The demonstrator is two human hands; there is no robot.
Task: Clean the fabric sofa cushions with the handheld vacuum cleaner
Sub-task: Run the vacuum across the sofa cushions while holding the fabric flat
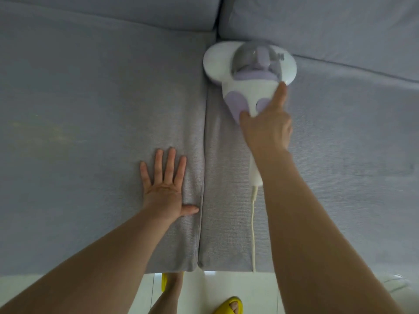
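The left grey-lilac woven fabric seat cushion (79, 132) fills the left half of the view, with a back cushion (108, 12) above it. The left hand (164, 189) lies flat on this seat cushion near its right edge, palm down, fingers straight and spread, thumb pointing toward the seam (202, 177) between the two seat cushions; it holds nothing.

Right of the seam lies the right grey-lilac fabric seat cushion (340, 166). At its far left corner, close to the seam and up against the backrest, rests the white and lilac handheld vacuum cleaner (247, 71) with a clear domed dust cup. A dark mark on the dome's right side may be lettering, but it is too blurred to read. The right hand (267, 128) grips the vacuum's handle, index finger stretched forward along the body, thumb on the lilac panel. A cream power cord (253, 223) trails from the handle's end over the cushion's front edge.

Below, on the pale floor (199, 291), a yellow slipper (229, 307) shows on a foot.
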